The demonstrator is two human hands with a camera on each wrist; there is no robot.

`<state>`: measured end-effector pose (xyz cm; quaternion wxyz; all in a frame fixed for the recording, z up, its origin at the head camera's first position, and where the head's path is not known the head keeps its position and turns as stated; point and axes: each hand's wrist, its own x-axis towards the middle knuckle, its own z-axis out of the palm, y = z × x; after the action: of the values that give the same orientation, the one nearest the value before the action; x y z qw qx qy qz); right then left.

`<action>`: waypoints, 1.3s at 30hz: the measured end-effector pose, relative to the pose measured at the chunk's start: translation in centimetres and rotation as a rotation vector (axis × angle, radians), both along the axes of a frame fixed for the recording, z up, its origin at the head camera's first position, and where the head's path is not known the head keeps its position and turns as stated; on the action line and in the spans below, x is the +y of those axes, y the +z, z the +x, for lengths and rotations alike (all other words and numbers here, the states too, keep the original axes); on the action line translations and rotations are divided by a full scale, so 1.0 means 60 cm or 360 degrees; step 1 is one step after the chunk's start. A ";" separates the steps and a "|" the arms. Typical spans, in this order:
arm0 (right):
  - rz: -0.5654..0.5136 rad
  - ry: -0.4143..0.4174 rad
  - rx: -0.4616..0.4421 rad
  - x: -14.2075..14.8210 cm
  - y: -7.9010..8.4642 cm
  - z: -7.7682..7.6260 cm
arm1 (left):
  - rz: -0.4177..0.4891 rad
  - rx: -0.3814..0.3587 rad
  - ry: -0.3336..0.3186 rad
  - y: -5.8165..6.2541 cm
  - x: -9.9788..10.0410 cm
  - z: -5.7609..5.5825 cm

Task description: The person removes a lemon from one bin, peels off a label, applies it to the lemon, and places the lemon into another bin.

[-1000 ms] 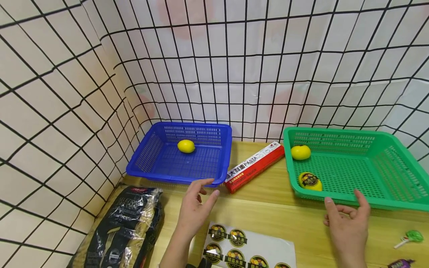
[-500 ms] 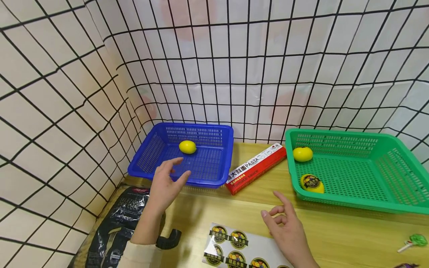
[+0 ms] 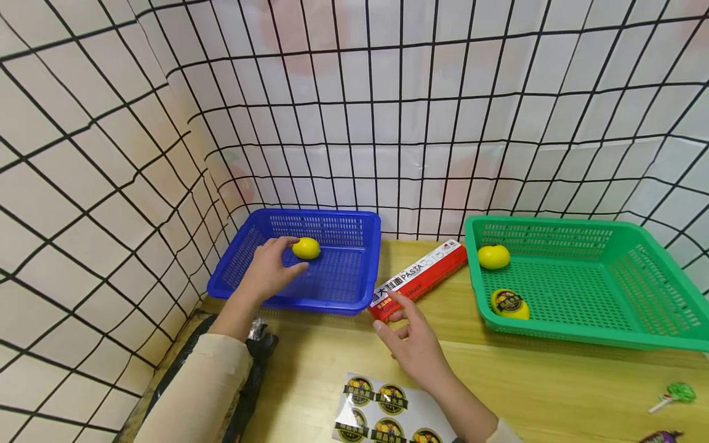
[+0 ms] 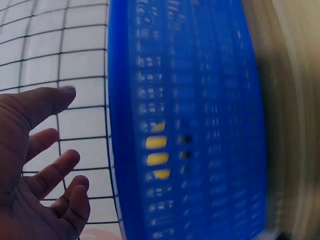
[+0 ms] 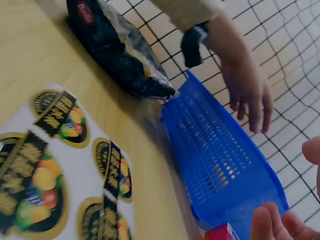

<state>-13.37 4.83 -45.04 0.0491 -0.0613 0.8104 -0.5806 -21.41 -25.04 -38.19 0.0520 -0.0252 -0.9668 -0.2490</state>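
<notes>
A yellow lemon (image 3: pixel 306 248) lies in the blue basket (image 3: pixel 327 304) at the left. My left hand (image 3: pixel 269 269) reaches over that basket's front left, fingers spread and holding nothing, its fingertips beside the lemon in the head view. In the left wrist view the left hand (image 4: pixel 45 165) is above the basket rim, and yellow shows through the slots. My right hand (image 3: pixel 415 344) hovers near the near end of a red and white pasta box (image 3: pixel 423 277), fingers loosely bent with nothing in them; whether it touches the box I cannot tell.
A green basket (image 3: pixel 554 332) at the right holds two yellow lemons (image 3: pixel 493 256), the nearer one bearing a round sticker. A sticker sheet (image 3: pixel 393 409) lies in front, a black pasta bag (image 5: pixel 115 50) at left. A green lollipop (image 3: pixel 680 392) is far right. Black wire grid surrounds the table.
My left hand has moved left and forward, from the blue basket's front right corner to over its inside. My right hand has swept left, from the green basket to the pasta box.
</notes>
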 end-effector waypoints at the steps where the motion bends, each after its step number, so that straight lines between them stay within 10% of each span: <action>1: 0.0022 0.0010 0.0020 -0.007 0.001 -0.007 | -0.0025 -0.0022 -0.0003 0.003 -0.003 -0.009; 10: 0.0236 0.0009 0.0156 -0.042 0.005 -0.073 | -0.0317 -0.0206 -0.0103 0.043 0.002 -0.081; 21: 0.0369 0.0040 0.0134 -0.071 -0.006 -0.106 | -0.0050 -0.0260 -0.0013 0.026 0.004 -0.167; 39: 0.0300 0.0016 0.0021 -0.075 -0.025 -0.116 | 0.0140 -0.0555 0.0098 -0.044 -0.037 -0.194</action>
<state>-20.31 0.31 -46.52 0.0522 -0.0643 0.8614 -0.5012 -33.03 -27.29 -40.85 -0.1078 0.0502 -0.9497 -0.2898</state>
